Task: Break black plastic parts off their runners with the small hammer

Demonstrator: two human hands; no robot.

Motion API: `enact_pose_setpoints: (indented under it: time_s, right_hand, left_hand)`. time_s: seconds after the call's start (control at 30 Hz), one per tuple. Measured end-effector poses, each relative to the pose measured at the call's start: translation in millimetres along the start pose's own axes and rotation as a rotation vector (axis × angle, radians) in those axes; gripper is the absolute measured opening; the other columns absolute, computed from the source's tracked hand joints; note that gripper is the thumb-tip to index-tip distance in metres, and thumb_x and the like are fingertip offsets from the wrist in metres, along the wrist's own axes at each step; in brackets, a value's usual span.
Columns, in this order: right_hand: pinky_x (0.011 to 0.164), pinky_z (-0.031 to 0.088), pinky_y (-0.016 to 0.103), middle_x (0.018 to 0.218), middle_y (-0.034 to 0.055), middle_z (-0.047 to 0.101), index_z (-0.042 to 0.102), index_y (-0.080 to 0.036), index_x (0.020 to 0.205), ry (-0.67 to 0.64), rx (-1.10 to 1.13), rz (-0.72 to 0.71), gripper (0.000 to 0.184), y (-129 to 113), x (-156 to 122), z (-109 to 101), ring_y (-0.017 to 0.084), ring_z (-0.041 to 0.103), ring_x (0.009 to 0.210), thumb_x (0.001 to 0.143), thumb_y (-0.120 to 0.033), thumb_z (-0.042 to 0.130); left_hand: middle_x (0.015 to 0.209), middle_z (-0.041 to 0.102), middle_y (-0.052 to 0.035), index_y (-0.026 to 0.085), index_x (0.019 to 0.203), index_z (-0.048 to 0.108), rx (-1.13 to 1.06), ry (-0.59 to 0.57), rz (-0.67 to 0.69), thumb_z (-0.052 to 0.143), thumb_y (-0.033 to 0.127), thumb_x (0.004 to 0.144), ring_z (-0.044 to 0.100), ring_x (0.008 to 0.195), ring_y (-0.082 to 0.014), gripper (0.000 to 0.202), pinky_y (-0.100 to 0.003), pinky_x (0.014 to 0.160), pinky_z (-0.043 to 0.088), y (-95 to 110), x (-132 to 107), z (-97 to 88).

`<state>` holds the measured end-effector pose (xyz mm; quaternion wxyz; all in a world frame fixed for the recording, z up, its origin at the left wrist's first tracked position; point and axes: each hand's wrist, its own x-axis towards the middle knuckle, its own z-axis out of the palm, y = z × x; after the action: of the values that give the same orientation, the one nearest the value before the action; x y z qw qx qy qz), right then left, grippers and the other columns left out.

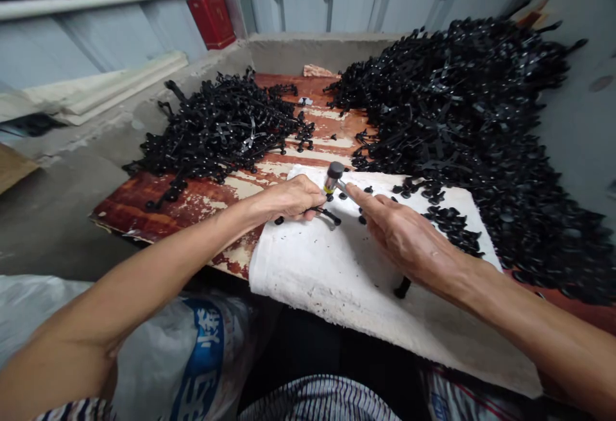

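Observation:
My right hand (399, 228) is wrapped round a small hammer (335, 171), its index finger stretched along the handle. The hammer has a dark round face and a yellow band, and its black handle end sticks out below my palm. My left hand (294, 196) pinches a thin black plastic strip (328, 215) with rounded ends, low over a white cloth (322, 280). The hammer head stands just above the strip, close to my left fingertips; whether they touch I cannot tell. Small black cup-shaped pieces (455, 227) lie on the cloth to the right.
A heap of black strip parts (216, 129) lies at the left of the worn reddish board (139, 206). A much larger black heap (447, 106) rises at the right. A red box (212, 20) stands on the ledge by the metal wall. A printed plastic sack (158, 344) is below left.

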<state>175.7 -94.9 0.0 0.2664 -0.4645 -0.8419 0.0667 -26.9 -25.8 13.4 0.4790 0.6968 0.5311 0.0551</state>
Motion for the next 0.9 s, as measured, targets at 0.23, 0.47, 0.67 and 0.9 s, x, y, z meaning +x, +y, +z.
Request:
enact_pose_setpoints:
  time_s: [0.23, 0.47, 0.67, 0.9]
  right_hand:
    - [0.055, 0.047, 0.033, 0.071, 0.0057, 0.058, 0.047, -0.012, 0.144, 0.018, -0.019, 0.033, 0.060, 2, -8, 9, 0.019, 0.050, 0.055, 0.085, -0.011, 0.036]
    - [0.046, 0.040, 0.026, 0.062, 0.0005, 0.054, 0.054, -0.017, 0.139, -0.081, 0.095, 0.106, 0.056, 1, -6, 5, 0.014, 0.044, 0.048, 0.084, -0.013, 0.041]
    - [0.035, 0.036, 0.021, 0.068, -0.0022, 0.053, 0.049, -0.020, 0.140, 0.138, 0.667, 0.483, 0.050, -13, -16, -13, 0.010, 0.042, 0.044, 0.091, -0.029, 0.049]
    - [0.032, 0.039, 0.018, 0.071, -0.0037, 0.056, 0.054, -0.034, 0.133, 0.257, 1.195, 0.787, 0.055, -36, -56, -7, 0.009, 0.043, 0.045, 0.082, -0.044, 0.072]
  left_hand:
    - [0.031, 0.036, 0.0052, 0.016, 0.046, 0.049, -0.030, 0.011, 0.020, 0.048, 0.015, 0.089, 0.027, 0.027, -0.0038, 0.043, -0.020, 0.033, 0.016, -2, 2, 3.9]
    - [0.034, 0.038, 0.0045, 0.013, 0.052, 0.056, -0.117, -0.042, 0.015, 0.050, 0.022, 0.093, 0.028, 0.029, -0.0038, 0.043, -0.019, 0.033, 0.017, -4, -3, -1.2]
    - [0.054, 0.058, -0.0007, 0.009, 0.062, 0.063, -0.350, 0.051, 0.062, 0.070, 0.020, 0.081, 0.041, 0.038, -0.0034, 0.023, -0.016, 0.034, 0.027, -5, 3, -21.3]
    - [0.054, 0.060, -0.0016, 0.011, 0.058, 0.056, -0.589, 0.193, -0.120, 0.067, 0.008, 0.080, 0.046, 0.036, -0.0066, 0.024, -0.018, 0.028, 0.026, -5, 26, -19.2]
